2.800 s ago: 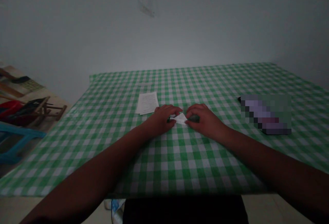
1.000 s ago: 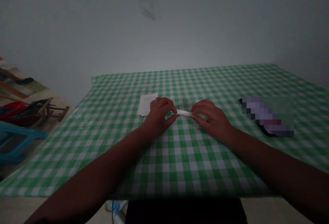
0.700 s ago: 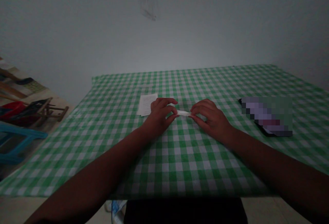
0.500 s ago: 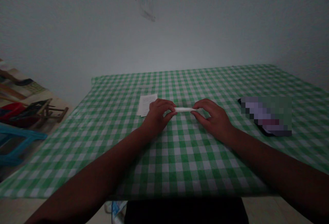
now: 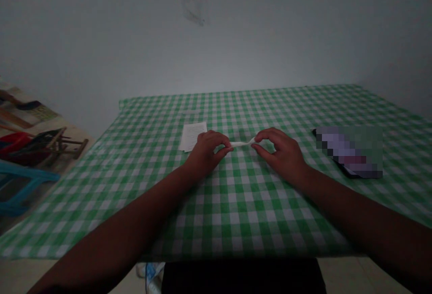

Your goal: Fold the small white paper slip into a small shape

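Note:
A narrow white strip of folded paper (image 5: 240, 144) stretches between my two hands, just above the checked tablecloth. My left hand (image 5: 211, 150) pinches its left end between thumb and fingers. At the other end, my right hand (image 5: 278, 150) has thumb and fingertips closed on the strip, which bends upward there. Printed sheets of paper (image 5: 194, 134) lie on the cloth behind my left hand, which covers their lower right corner.
A green-and-white checked cloth (image 5: 249, 222) covers the table. At the right lies a dark-edged, pixelated flat device (image 5: 351, 159). A blue stool (image 5: 30, 175) and a red basin (image 5: 15, 143) stand left of the table. A plain wall (image 5: 236, 46) rises behind it.
The paper strip was nearly straight and now kinks upward at its right end, by my right fingertips. Both hands stay in almost the same place.

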`<state>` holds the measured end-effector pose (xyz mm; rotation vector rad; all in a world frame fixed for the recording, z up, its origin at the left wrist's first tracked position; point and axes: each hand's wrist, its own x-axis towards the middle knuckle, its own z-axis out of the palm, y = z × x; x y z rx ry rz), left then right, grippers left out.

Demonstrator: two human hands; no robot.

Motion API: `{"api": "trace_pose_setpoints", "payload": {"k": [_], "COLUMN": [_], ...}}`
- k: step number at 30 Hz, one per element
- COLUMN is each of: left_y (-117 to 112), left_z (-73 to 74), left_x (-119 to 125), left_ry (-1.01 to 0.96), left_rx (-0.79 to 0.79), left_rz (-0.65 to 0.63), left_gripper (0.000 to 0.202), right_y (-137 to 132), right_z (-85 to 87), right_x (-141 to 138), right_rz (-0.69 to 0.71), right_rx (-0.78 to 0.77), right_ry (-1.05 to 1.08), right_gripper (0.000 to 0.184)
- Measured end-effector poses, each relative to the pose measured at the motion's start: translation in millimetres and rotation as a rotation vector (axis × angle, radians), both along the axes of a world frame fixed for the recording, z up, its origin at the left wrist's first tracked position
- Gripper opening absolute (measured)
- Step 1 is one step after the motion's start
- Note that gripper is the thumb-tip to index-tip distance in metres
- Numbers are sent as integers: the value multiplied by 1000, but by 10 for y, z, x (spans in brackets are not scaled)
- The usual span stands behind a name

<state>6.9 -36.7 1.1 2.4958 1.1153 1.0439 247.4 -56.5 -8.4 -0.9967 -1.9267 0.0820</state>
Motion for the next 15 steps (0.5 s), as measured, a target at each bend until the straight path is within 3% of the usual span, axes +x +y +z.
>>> {"api": "trace_pose_setpoints", "payload": {"k": [9,15], "left_y": [-1,-4], "left_z": [-16,-6], "left_x": [-4,3], "left_ry": [-8,-107], "left_rx": [21,22], "left_rz": [84,32], "left_gripper": [7,9], "right_y": [-16,1], "right_z": [45,20], "right_x": [-21,-10], "right_rz": [96,178], "right_rx": [-110,-249], "right_ry": [62,173], "right_gripper": [4,2]}}
